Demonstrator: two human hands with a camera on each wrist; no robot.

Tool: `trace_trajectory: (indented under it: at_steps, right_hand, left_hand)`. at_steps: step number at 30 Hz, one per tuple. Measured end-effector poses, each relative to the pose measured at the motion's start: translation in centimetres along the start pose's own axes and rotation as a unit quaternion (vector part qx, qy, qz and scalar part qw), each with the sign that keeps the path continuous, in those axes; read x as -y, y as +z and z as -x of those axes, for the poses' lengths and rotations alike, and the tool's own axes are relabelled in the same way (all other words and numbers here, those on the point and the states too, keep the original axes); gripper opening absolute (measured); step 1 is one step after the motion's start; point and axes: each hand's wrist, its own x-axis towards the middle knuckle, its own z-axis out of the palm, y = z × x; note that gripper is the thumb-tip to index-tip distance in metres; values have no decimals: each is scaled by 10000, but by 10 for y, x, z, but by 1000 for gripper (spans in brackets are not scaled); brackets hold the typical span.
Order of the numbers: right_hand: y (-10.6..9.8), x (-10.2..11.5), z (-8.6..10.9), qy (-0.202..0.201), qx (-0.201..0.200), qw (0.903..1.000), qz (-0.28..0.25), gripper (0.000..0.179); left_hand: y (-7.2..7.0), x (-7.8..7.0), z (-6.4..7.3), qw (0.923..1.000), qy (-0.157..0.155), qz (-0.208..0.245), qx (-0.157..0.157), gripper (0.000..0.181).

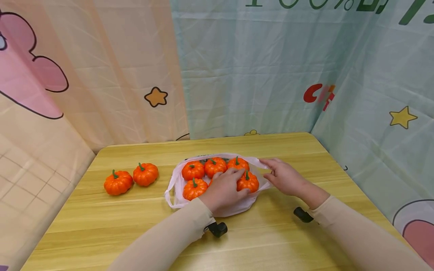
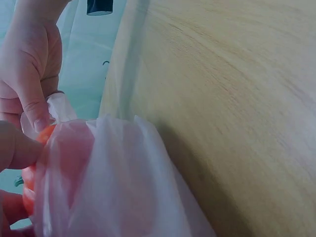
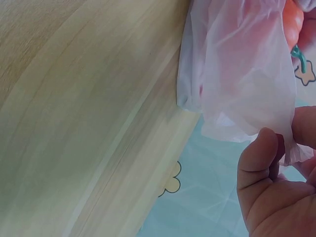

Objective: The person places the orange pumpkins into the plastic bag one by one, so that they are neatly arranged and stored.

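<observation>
A thin whitish-pink plastic bag [image 1: 173,188] lies with its mouth spread, and several small orange pumpkins with green stems sit inside it. My left hand [image 1: 223,191] reaches over the bag and grips the pumpkin [image 1: 248,183] at its right side, thumb and fingers on either side of it. At the bag's right edge, my right hand [image 1: 288,178] pinches the plastic [image 3: 291,153] between thumb and fingers. The left hand partly covers another pumpkin in the middle. In the left wrist view the gripped pumpkin [image 2: 28,190] shows behind the bag's side.
Two more pumpkins, one [image 1: 118,183] nearer and one [image 1: 145,174] farther, sit on the wooden table [image 1: 135,222] left of the bag. Printed cloth curtains [image 1: 244,75] hang behind the table and along its sides. A dark camera mount is on each wrist.
</observation>
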Motion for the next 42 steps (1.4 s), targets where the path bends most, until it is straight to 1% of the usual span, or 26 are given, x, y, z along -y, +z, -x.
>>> trace_trajectory:
  at_steps: [6, 9, 14, 18, 24, 30, 35, 42]
  right_hand:
    - [1, -1, -1, -18, 17, 10000, 48, 54]
    - [1, -2, -1, -21, 59, 10000, 76, 54]
    - [1, -3, -1, 10, 128, 9999, 110, 54]
    - [1, -3, -1, 8, 123, 9998, 145, 53]
    - [2, -3, -1, -19, 72, 9999, 109, 53]
    - [2, -2, 0, 47, 89, 9999, 121, 52]
    - [2, -2, -1, 19, 100, 9998, 149, 53]
    - [4, -3, -2, -33, 78, 9998, 164, 52]
  left_hand:
    - [-2, 1, 1, 9999, 19, -41, 155, 68]
    - [-3, 3, 2, 9999, 24, -18, 153, 68]
    - [-3, 5, 1, 9998, 3, -108, 151, 66]
    - [-1, 5, 1, 9997, 1, -187, 124, 64]
    - [2, 4, 0, 9997, -78, -182, 105, 63]
    - [5, 5, -2, 9996, -110, -251, 81, 61]
    - [6, 7, -3, 9995, -112, -295, 61, 61]
    - [4, 6, -2, 9994, -145, -299, 60, 60]
